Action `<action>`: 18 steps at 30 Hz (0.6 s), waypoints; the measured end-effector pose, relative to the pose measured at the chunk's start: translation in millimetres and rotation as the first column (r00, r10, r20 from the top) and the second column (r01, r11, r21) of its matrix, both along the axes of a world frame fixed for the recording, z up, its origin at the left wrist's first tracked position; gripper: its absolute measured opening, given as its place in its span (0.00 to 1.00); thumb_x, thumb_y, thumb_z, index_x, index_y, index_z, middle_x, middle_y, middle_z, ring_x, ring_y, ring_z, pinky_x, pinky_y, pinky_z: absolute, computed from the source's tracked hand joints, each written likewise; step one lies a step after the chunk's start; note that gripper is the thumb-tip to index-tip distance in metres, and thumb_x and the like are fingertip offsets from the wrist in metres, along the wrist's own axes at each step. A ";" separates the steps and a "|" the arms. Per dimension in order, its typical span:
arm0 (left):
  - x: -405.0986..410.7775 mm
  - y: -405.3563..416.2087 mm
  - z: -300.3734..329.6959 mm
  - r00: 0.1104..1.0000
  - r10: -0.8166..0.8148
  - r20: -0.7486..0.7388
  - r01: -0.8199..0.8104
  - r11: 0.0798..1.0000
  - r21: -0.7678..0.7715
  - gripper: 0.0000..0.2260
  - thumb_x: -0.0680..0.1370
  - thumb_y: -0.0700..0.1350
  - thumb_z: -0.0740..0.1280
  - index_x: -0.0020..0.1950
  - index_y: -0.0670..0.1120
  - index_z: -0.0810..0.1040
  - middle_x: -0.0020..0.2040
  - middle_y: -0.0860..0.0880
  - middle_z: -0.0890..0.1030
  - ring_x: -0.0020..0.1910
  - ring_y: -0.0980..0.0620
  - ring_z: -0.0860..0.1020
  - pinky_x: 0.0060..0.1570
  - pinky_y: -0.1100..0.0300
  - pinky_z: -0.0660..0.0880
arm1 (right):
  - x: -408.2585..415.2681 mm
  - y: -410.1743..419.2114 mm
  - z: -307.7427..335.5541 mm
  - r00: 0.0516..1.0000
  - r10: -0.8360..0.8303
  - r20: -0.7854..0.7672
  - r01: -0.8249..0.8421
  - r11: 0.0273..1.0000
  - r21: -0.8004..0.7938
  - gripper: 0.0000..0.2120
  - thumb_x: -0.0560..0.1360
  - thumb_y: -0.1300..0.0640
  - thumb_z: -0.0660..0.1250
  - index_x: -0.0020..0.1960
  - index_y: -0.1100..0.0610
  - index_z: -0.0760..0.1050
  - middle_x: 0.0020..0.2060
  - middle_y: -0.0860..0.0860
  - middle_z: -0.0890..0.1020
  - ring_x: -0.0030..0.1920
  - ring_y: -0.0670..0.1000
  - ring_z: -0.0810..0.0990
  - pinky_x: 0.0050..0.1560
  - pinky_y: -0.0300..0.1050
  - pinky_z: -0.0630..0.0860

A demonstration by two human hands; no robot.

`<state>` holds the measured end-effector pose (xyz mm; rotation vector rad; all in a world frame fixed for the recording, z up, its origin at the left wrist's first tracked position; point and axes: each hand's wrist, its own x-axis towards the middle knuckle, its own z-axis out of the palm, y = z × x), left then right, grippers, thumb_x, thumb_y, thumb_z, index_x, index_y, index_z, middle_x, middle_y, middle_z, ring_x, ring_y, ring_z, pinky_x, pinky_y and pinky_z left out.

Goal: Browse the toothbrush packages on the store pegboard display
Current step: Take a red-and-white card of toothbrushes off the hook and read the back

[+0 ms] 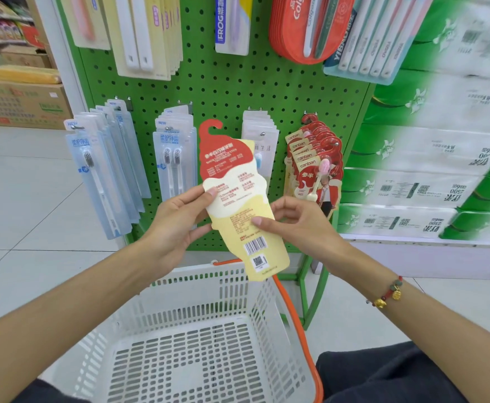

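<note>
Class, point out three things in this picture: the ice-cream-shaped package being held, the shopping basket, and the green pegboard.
ice-cream-shaped package (239, 199): head view, on its pale printed back, between the two hands.
shopping basket (197, 280): head view, on its white slotted far wall.
green pegboard (226, 91): head view, on a bare perforated patch between the rows.

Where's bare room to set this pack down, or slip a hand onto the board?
Basket floor below the pack looks bare. Pegboard is bare between the upper and lower rows. Lower row is crowded, canban packs especially.
</note>
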<state>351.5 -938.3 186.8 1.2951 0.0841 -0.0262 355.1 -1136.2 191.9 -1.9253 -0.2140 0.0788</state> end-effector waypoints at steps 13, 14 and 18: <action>0.2 0.5 0.5 0.995 0.093 -0.029 -0.095 0.994 -0.056 0.05 0.78 0.43 0.67 0.50 0.51 0.82 0.48 0.53 0.86 0.49 0.56 0.83 0.52 0.55 0.79 | -0.8 2.5 -2.6 0.986 -0.078 0.146 0.090 0.993 -0.077 0.15 0.68 0.56 0.77 0.51 0.57 0.77 0.41 0.48 0.85 0.39 0.46 0.84 0.40 0.43 0.81; -1.0 -1.0 -0.4 0.994 0.104 -0.020 -0.105 0.994 -0.042 0.05 0.78 0.43 0.67 0.50 0.51 0.82 0.48 0.53 0.86 0.48 0.57 0.83 0.50 0.56 0.79 | -2.5 3.5 -3.3 0.973 -0.088 0.215 0.122 0.981 -0.152 0.21 0.68 0.54 0.78 0.57 0.54 0.74 0.43 0.44 0.83 0.38 0.45 0.83 0.39 0.45 0.81; -8.4 -10.3 -3.4 0.993 0.120 0.013 -0.121 0.993 0.004 0.05 0.78 0.43 0.67 0.53 0.48 0.80 0.48 0.53 0.85 0.46 0.59 0.83 0.46 0.59 0.81 | -10.7 9.4 -5.5 0.902 0.027 0.432 0.156 0.911 -0.382 0.42 0.66 0.46 0.78 0.72 0.39 0.58 0.54 0.37 0.74 0.47 0.42 0.79 0.45 0.49 0.79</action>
